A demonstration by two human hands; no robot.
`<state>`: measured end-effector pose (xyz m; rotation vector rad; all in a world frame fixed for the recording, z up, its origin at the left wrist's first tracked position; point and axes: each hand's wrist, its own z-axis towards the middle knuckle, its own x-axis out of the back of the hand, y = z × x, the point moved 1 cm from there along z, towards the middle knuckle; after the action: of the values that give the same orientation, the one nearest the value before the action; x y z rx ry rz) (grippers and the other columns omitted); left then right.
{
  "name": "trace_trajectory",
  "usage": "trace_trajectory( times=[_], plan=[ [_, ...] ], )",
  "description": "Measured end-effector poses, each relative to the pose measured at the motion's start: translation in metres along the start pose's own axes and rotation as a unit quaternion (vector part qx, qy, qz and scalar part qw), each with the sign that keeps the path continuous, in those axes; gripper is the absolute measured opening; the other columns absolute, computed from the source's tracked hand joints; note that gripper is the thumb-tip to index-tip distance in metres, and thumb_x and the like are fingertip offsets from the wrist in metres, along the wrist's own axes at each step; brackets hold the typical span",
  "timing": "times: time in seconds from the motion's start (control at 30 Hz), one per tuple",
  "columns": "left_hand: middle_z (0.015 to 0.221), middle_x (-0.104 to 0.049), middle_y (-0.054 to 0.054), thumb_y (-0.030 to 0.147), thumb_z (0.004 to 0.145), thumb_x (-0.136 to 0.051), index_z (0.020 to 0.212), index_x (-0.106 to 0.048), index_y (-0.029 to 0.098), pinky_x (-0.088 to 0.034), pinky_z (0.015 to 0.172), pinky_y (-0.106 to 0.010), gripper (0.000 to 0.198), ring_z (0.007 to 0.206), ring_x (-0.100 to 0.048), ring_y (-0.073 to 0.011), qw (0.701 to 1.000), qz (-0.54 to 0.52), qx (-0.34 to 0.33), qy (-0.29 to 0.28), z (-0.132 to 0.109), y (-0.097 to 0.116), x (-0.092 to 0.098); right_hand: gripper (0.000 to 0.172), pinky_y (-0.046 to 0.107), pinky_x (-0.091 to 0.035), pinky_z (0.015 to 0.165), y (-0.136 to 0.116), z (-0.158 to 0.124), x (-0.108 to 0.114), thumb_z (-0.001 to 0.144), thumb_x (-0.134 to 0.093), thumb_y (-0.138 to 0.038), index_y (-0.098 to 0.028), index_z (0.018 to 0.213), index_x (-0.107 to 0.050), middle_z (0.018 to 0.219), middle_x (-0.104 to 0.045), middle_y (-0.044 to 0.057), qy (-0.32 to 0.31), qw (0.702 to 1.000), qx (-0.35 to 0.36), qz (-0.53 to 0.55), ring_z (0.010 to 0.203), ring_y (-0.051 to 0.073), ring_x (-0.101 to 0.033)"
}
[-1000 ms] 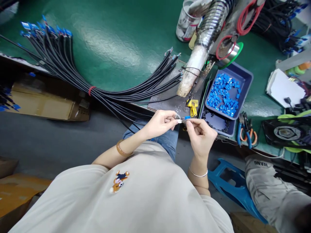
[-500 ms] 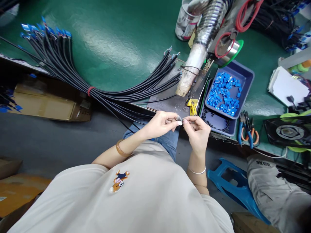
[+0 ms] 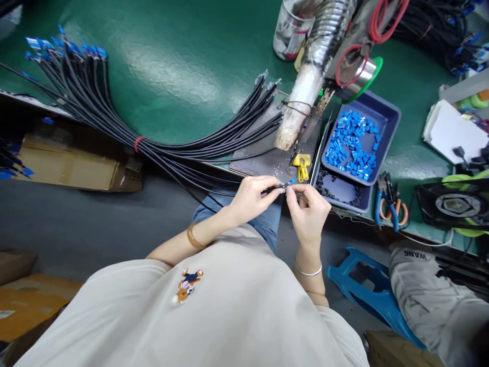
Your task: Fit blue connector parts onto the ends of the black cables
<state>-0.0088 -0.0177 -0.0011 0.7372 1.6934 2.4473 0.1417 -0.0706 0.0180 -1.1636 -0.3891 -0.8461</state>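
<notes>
1. We note the left hand [image 3: 254, 199] pinching a thin black cable [image 3: 266, 192] between thumb and fingers, at the bench edge above the lap.
2. The right hand [image 3: 311, 209] has thumb and forefinger pressed together at the cable's tip; what exactly it grips is too small for us to tell.
3. A small glossy blue piece [image 3: 293, 181] shows just above the meeting fingertips, in front of a flat yellow tool [image 3: 303, 167].
4. We record a bundle of smooth, round black cables [image 3: 171, 148] curving across the shiny green bench [image 3: 171, 76], cinched by a red tie [image 3: 138, 143]. Its left ends carry blue connectors; its right ends fan over a dark, speckled board [image 3: 248, 165].
5. Right of the board, a blue-grey plastic tray [image 3: 390, 122] holds loose, boxy blue parts [image 3: 349, 148]. It overlaps a lower tray [image 3: 346, 196] containing tiny black bits.
6. Overhead we see a ribbed, silvery hose [image 3: 334, 30] ending in a scuffed whitish tube [image 3: 301, 97], beside a metallic spool with a green rim [image 3: 376, 79].
7. Writing: we read "WANG", inverted, on a neighbour's pale grey garment [image 3: 416, 275]. Marks on the cardboard box [image 3: 72, 163] are illegible to us.
</notes>
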Motion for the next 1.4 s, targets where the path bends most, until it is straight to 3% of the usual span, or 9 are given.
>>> trace_trajectory(
  times=[0.13,0.33,0.5,0.63,0.77,0.87,1.0,1.1,1.4],
  plan=[
    [0.063,-0.06,0.001,0.024,0.09,-0.056,0.074,-0.057,0.015,-0.037,0.057,-0.021,0.019,0.055,-0.048,-0.008,0.995,-0.07,0.061,-0.037,-0.001,0.0,0.001,0.011,0.023,-0.041,0.059,0.004,0.002,-0.003,0.093,-0.059,-0.022,-0.02,0.083,-0.063,0.073,-0.062,-0.002,-0.016,0.999,0.04,0.013,0.057,0.008,-0.049],
    [0.053,-0.04,0.006,0.033,0.09,-0.06,0.077,-0.058,0.013,-0.026,0.048,-0.019,0.024,0.049,-0.033,-0.0049,0.967,-0.193,0.123,-0.113,-0.004,0.006,0.011,0.016,0.021,-0.037,0.049,0.015,0.004,-0.002,0.093,-0.061,-0.028,-0.021,0.078,-0.062,0.068,-0.058,-0.004,-0.098,0.97,-0.003,0.225,0.055,0.008,-0.051],
    [0.063,-0.049,0.002,0.032,0.089,-0.062,0.093,-0.071,0.01,-0.031,0.052,-0.019,0.024,0.056,-0.039,-0.006,0.96,-0.232,0.121,-0.1,-0.004,0.006,0.012,0.008,0.022,-0.034,0.046,0.016,0.008,0.006,0.091,-0.065,-0.03,-0.023,0.094,-0.069,0.071,-0.062,-0.004,0.025,0.986,-0.019,0.165,0.05,0.006,-0.048],
    [0.07,-0.058,-0.001,0.026,0.086,-0.061,0.087,-0.072,0.01,-0.037,0.058,-0.019,0.019,0.063,-0.046,-0.0076,0.98,-0.171,0.093,-0.053,-0.003,0.004,0.009,0.012,0.024,-0.036,0.047,0.011,0.01,0.006,0.092,-0.063,-0.031,-0.023,0.094,-0.072,0.069,-0.064,-0.003,0.012,0.998,0.004,0.067,0.046,0.006,-0.047],
    [0.058,-0.044,0.004,0.03,0.086,-0.063,0.078,-0.069,0.01,-0.025,0.049,-0.02,0.022,0.053,-0.033,-0.0052,0.975,-0.174,0.134,-0.042,0.001,-0.001,0.007,0.018,0.023,-0.041,0.045,0.009,0.006,0.005,0.095,-0.057,-0.029,-0.025,0.111,-0.064,0.062,-0.06,-0.006,0.12,0.984,0.019,0.131,0.046,0.009,-0.055],
    [0.056,-0.038,0.005,0.036,0.085,-0.065,0.073,-0.063,0.011,-0.02,0.046,-0.021,0.028,0.049,-0.029,-0.0041,0.952,-0.237,0.185,-0.061,0.006,-0.006,0.008,0.026,0.022,-0.049,0.048,0.011,0.002,0.005,0.097,-0.054,-0.021,-0.027,0.122,-0.056,0.076,-0.071,-0.004,0.166,0.973,0.032,0.159,0.048,0.009,-0.062],
    [0.052,-0.038,0.006,0.042,0.08,-0.071,0.066,-0.056,0.013,-0.019,0.046,-0.021,0.035,0.047,-0.03,-0.0038,0.929,-0.292,0.212,-0.078,0.015,-0.008,0.008,0.017,0.028,-0.062,0.072,0.013,0.003,0.002,0.09,-0.063,-0.013,-0.024,0.103,-0.064,0.096,-0.078,0.001,0.113,0.987,0.098,0.052,0.08,0.016,-0.077],
    [0.052,-0.039,0.007,0.04,0.077,-0.073,0.066,-0.056,0.013,-0.019,0.047,-0.02,0.034,0.048,-0.029,-0.0034,0.926,-0.305,0.205,-0.083,0.022,-0.009,0.006,0.016,0.032,-0.063,0.084,0.014,0.006,-0.005,0.087,-0.066,-0.01,-0.022,0.096,-0.064,0.108,-0.077,0.006,0.07,0.983,0.168,0.009,0.098,0.019,-0.075],
    [0.053,-0.039,0.008,0.024,0.079,-0.065,0.067,-0.055,0.013,-0.022,0.048,-0.021,0.019,0.047,-0.027,-0.0026,0.932,-0.317,0.167,-0.048,0.04,-0.008,0.003,0.013,0.027,-0.064,0.078,0.016,0.017,-0.014,0.086,-0.063,-0.01,-0.022,0.085,-0.056,0.116,-0.076,0.007,0.065,0.991,0.096,0.065,0.089,0.017,-0.077]
  ],
)
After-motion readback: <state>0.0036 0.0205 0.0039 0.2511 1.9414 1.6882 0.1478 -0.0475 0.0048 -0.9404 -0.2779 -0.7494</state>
